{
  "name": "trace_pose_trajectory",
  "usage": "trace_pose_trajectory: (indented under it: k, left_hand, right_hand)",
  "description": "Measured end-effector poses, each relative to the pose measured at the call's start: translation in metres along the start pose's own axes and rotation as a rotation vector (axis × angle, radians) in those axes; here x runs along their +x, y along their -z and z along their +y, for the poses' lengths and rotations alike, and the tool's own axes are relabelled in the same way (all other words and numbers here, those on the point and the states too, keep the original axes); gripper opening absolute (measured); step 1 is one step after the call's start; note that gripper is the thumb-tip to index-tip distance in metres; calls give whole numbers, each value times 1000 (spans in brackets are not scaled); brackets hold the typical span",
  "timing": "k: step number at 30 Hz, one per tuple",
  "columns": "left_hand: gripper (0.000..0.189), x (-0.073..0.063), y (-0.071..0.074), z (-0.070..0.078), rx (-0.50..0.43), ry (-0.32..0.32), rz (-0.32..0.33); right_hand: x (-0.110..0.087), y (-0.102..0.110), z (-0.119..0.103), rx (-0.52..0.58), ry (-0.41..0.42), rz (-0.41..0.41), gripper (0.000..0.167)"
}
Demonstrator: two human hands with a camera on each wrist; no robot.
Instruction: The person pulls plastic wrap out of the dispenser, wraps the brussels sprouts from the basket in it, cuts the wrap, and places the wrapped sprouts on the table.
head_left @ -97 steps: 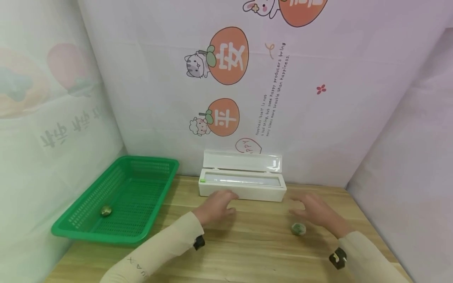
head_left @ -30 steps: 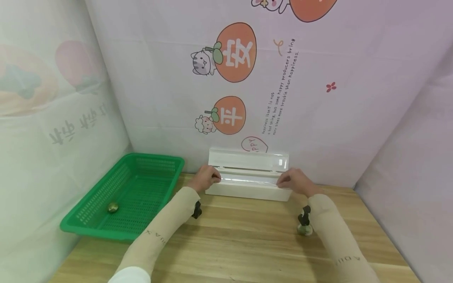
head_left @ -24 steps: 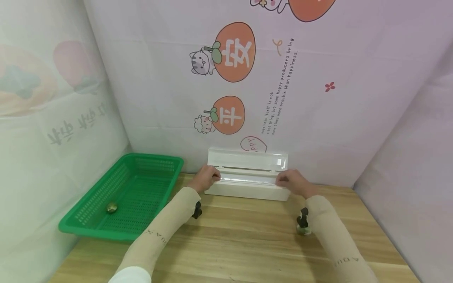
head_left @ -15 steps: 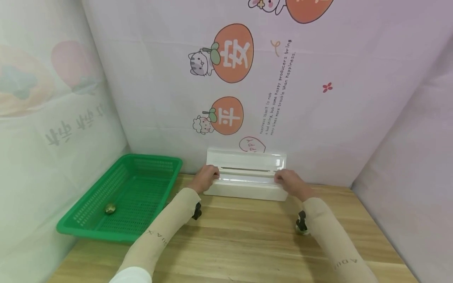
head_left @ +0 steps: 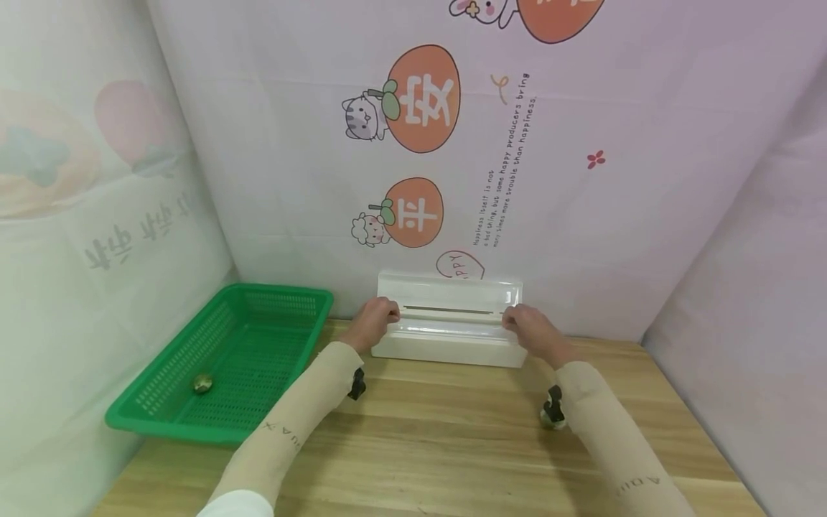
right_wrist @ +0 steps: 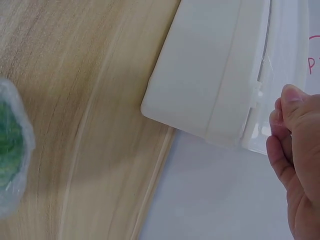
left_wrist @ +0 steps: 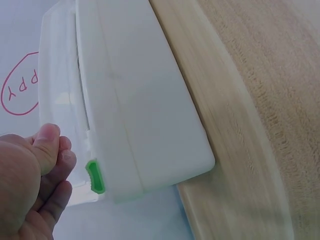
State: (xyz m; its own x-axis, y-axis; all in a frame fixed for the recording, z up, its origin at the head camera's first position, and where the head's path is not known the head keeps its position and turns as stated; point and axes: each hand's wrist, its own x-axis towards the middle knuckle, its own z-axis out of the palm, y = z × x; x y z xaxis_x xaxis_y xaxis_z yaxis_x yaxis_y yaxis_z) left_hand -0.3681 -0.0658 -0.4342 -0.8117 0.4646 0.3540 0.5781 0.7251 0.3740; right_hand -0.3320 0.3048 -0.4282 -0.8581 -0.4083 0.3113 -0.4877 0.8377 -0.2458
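A long white cling film dispenser [head_left: 449, 350] stands against the back wall, its clear lid [head_left: 446, 291] tipped up and back. My left hand [head_left: 375, 322] is over its left end, thumb and fingertips pinching the edge of the clear cling film [head_left: 449, 329]. At the right end my right hand [head_left: 535, 332] pinches the film in the same way. The film itself is hardly visible, showing mainly as shine between the hands. A green slider [left_wrist: 95, 176] sits at the dispenser's left end. Close by my right wrist lies a round green thing in clear wrap [right_wrist: 11, 150].
On the left stands a green plastic basket [head_left: 297, 359] with one small round, shiny greenish item [head_left: 202, 383] inside. The wooden table [head_left: 446, 445] extends in front of the dispenser. White printed cloth walls [head_left: 310, 179] stand close behind and at both sides.
Both hands have come from in front of the dispenser to its top ends and taken hold of the film edge. Over the last second they have risen slightly towards the raised lid.
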Motion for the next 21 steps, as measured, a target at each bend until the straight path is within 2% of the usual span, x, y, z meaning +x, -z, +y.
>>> trace_pose_trajectory:
  k: [12, 18, 21]
  left_hand:
    - [10, -1, 19, 5, -21, 22, -75]
    - [11, -2, 31, 12, -87, 71, -119]
    - [11, -3, 37, 14, -103, 70, -136]
  right_hand:
    - [-2, 19, -6, 15, -5, -21, 8]
    - [-4, 30, -12, 8, 2, -26, 9]
    - [-5, 35, -16, -2, -1, -37, 6]
